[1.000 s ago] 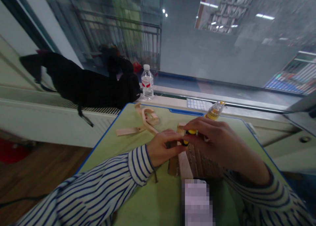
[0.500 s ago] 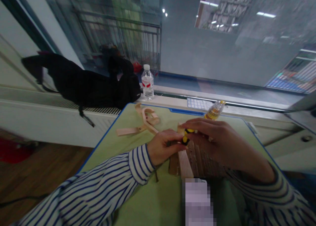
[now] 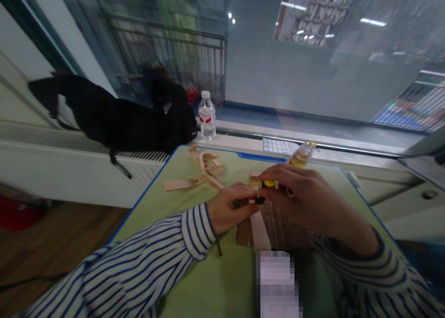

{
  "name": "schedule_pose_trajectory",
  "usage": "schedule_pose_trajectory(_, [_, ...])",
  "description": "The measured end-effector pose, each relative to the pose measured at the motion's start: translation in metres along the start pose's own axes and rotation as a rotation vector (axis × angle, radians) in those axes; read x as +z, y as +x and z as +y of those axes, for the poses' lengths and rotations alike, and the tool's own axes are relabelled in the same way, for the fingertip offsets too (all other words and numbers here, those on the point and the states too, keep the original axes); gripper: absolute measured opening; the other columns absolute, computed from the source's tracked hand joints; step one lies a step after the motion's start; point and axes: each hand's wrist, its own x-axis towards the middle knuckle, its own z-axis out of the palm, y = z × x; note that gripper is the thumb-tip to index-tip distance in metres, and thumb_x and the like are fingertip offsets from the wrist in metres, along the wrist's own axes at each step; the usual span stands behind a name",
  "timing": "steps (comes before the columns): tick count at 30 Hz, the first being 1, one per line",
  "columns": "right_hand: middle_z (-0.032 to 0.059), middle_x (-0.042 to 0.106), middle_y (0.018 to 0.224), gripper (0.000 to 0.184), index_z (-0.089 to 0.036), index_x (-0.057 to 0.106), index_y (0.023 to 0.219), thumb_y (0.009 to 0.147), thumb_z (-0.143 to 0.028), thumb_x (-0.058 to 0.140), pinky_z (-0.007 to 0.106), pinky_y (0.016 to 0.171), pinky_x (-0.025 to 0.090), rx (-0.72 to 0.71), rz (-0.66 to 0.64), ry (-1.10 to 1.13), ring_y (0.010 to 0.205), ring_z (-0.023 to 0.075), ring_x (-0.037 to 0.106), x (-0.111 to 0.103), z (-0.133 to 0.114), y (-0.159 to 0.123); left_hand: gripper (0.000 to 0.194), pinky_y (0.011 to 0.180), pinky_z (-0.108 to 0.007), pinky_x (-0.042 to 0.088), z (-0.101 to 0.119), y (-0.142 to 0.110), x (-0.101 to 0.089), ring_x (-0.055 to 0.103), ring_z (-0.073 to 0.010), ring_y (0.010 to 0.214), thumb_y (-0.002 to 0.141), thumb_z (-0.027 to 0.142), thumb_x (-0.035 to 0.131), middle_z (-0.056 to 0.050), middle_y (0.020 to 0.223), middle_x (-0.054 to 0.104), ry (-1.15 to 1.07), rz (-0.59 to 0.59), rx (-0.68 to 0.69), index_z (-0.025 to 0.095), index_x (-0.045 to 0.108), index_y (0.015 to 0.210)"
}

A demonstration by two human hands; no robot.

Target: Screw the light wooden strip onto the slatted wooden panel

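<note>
My right hand (image 3: 306, 197) is closed around a short yellow-and-black screwdriver (image 3: 268, 184), its fingers hiding most of the handle. My left hand (image 3: 232, 206) is pinched at the lower black end of the same tool, with thumb and index fingertip touching there. Under the fingers, a pale wooden strip (image 3: 260, 232) lies on a brown corrugated cardboard block (image 3: 285, 225). The tool's tip is hidden. Below my left wrist, a thin dark screw or nail (image 3: 219, 247) lies on the green table (image 3: 208, 285).
A jointed wooden piece (image 3: 205, 172) lies at the table's far left. A yellow-capped clear bottle (image 3: 302, 155) is beyond my right hand. On the sill stand a water bottle (image 3: 207, 118) and a black bag (image 3: 139, 118). A pixelated pale object (image 3: 278, 285) is at the near edge.
The yellow and black patches of the screwdriver show differently between my fingers, as it turned slightly. Both hands stay at nearly the same place; the wooden pieces have not moved.
</note>
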Motion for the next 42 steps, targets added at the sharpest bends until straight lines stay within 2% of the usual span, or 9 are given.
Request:
schedule_pose_trajectory(3, [0.0054,0.067,0.1,0.024,-0.018,0.063,0.104,0.093,-0.035,0.05,0.028,0.071,0.048,0.004,0.005,0.006,0.08,0.0146,0.063,0.0018,-0.0017,0.0018,0.029,0.077,-0.03,0.047,0.0016,-0.0015,0.0027,0.06,-0.0173,0.081,0.075,0.035,0.073,-0.005,0.085,0.066,0.026,0.097,-0.078,0.016,0.071,0.096])
schedule_pose_trajectory(6, [0.0067,0.067,0.108,0.027,-0.017,0.061,0.111,0.093,-0.035,0.051,0.028,0.071,0.05,0.0,0.019,0.03,0.081,0.0148,0.063,0.0026,-0.0026,0.0021,0.022,0.077,-0.029,0.047,0.003,-0.0016,0.0039,0.06,-0.0164,0.079,0.075,0.033,0.073,-0.005,0.082,0.065,0.009,0.13,-0.104,0.015,0.072,0.089])
schedule_pose_trajectory(10, [0.0074,0.066,0.117,0.031,-0.016,0.057,0.122,0.093,-0.026,0.05,0.025,0.074,0.051,-0.049,0.0,0.088,0.088,0.0133,0.065,0.0013,-0.0025,0.0005,0.019,0.077,-0.029,0.047,0.0037,-0.001,0.0036,0.06,-0.0168,0.079,0.076,0.032,0.072,-0.005,0.081,0.065,-0.018,0.119,-0.087,0.015,0.071,0.085])
schedule_pose_trajectory(14, [0.0059,0.069,0.112,0.026,-0.015,0.062,0.114,0.094,-0.026,0.049,0.025,0.081,0.05,-0.074,-0.003,0.082,0.094,0.0137,0.065,0.0016,-0.0018,0.0007,0.021,0.081,-0.031,0.046,0.0011,-0.0001,0.002,0.06,-0.0181,0.083,0.079,0.032,0.069,-0.007,0.086,0.066,-0.018,0.068,-0.042,0.014,0.07,0.089])
schedule_pose_trajectory(22, [0.0077,0.07,0.105,0.024,-0.017,0.064,0.107,0.093,-0.031,0.052,0.031,0.082,0.05,-0.026,0.016,-0.035,0.091,0.0182,0.066,0.0058,-0.0053,0.0014,0.017,0.089,-0.032,0.043,0.0008,0.0002,-0.0024,0.057,-0.0208,0.094,0.088,0.025,0.056,-0.006,0.09,0.067,-0.004,-0.041,0.035,0.015,0.07,0.09])
schedule_pose_trajectory(26, [0.0074,0.07,0.105,0.024,-0.018,0.065,0.106,0.093,-0.032,0.052,0.031,0.082,0.05,-0.014,0.013,-0.052,0.089,0.0183,0.067,0.0061,-0.0062,0.0024,0.017,0.087,-0.033,0.044,0.0015,-0.0006,0.0006,0.057,-0.0206,0.091,0.087,0.026,0.058,-0.006,0.089,0.066,-0.001,0.01,0.034,0.015,0.069,0.09])
schedule_pose_trajectory(30, [0.0069,0.07,0.105,0.025,-0.018,0.065,0.106,0.093,-0.034,0.051,0.031,0.081,0.05,-0.016,0.015,-0.054,0.089,0.0182,0.066,0.0078,-0.0055,0.0034,0.017,0.084,-0.033,0.046,0.0018,-0.0011,0.0047,0.058,-0.019,0.087,0.077,0.029,0.071,-0.005,0.087,0.065,0.019,0.124,-0.002,0.016,0.069,0.087])
schedule_pose_trajectory(38, [0.0035,0.07,0.101,0.036,-0.017,0.054,0.125,0.091,-0.029,0.054,0.021,0.059,0.048,0.003,0.021,0.11,0.064,0.0087,0.063,0.0031,-0.0069,-0.0003,0.017,0.078,-0.03,0.047,0.0026,-0.0025,0.0057,0.059,-0.0175,0.082,0.077,0.032,0.071,-0.004,0.082,0.064,-0.026,0.154,-0.051,0.016,0.071,0.083])
schedule_pose_trajectory(42, [0.0054,0.07,0.112,0.027,-0.016,0.061,0.116,0.092,-0.02,0.05,0.023,0.08,0.05,-0.065,0.028,0.163,0.093,0.0122,0.066,0.0017,-0.0031,-0.0005,0.026,0.083,-0.033,0.047,-0.0025,-0.0033,0.0054,0.059,-0.0199,0.088,0.077,0.036,0.071,-0.006,0.085,0.065,-0.047,0.136,-0.04,0.016,0.071,0.093])
